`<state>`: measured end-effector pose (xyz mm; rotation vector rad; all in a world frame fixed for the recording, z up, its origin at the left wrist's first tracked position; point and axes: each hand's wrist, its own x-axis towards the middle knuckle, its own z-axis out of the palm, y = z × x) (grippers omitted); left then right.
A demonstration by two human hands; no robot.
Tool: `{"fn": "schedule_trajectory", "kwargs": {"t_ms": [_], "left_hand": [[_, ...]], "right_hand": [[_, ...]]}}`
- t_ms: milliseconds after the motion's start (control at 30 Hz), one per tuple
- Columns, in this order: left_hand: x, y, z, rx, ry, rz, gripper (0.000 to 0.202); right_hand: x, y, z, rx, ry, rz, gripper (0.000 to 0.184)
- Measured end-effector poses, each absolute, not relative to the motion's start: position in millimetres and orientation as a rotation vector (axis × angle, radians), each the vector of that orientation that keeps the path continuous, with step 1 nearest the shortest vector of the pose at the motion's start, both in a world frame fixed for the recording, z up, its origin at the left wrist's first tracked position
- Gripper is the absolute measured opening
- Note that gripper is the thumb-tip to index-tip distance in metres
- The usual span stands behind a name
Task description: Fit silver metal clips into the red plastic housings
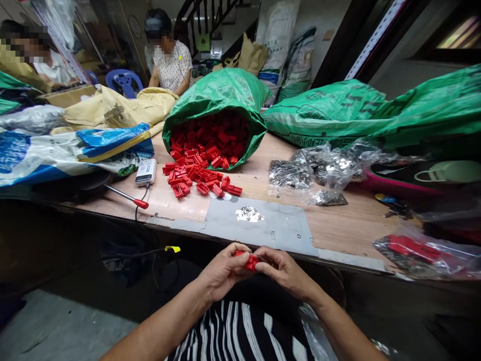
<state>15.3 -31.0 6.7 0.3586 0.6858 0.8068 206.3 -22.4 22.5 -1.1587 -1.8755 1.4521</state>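
Note:
A small red plastic part is gripped between the thumb and fingers of my left hand, just off the table's front edge. My right hand is closed in a pinch at the right end of that part; whatever lies between its fingertips is too small to make out. Beyond my hands, a pile of small shiny metal pieces lies on a grey mat. Loose red plastic parts spill onto the table from a green woven sack lying on its side.
Clear bags of metal pieces lie right of the sack. A bag with red parts sits at the right edge. A white power bank and a red-tipped rod are at left. Two people sit across the table.

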Motion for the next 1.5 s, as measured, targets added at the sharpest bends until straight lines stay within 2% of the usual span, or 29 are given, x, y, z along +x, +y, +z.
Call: {"fn": "schedule_trajectory", "kwargs": {"t_ms": [100,400,533,633,700,867,933,1033,1233,1367,1500], "left_hand": [[9,-33,-3,0.457,0.816,0.67,0.044],[-11,-37,-57,0.602,1.035,0.542,0.046],[-13,-42,-73,0.559,1.116,0.522,0.05],[-13,-44,-81,0.517,1.14,0.545,0.05],[-13,-43,-86,0.482,1.149,0.57,0.049],[-14,-41,-96,0.394,1.153,0.62,0.045],[-15,-41,-98,0.37,1.147,0.636,0.044],[-15,-41,-98,0.362,1.147,0.679,0.044],[-15,-38,-101,0.365,1.195,0.743,0.043],[-13,-35,-110,0.325,1.178,0.764,0.033],[-10,-30,-116,0.286,1.119,0.798,0.025]], "right_hand": [[239,-36,18,-1.362,-1.894,1.403,0.027],[350,-72,-36,-2.191,-1.994,0.811,0.023],[364,-75,-68,-2.404,-1.991,0.772,0.02],[359,-69,-72,-2.265,-1.993,0.823,0.026],[347,-61,-59,-2.105,-1.96,0.991,0.031],[291,-35,12,-1.651,-1.882,1.645,0.045],[267,-21,38,-1.532,-1.906,1.711,0.043],[239,8,54,-1.388,-2.051,1.546,0.035],[200,83,44,-1.419,-2.183,0.823,0.031],[163,116,42,-1.289,-2.348,0.66,0.026],[112,133,43,-1.125,-2.528,0.542,0.031]]}}
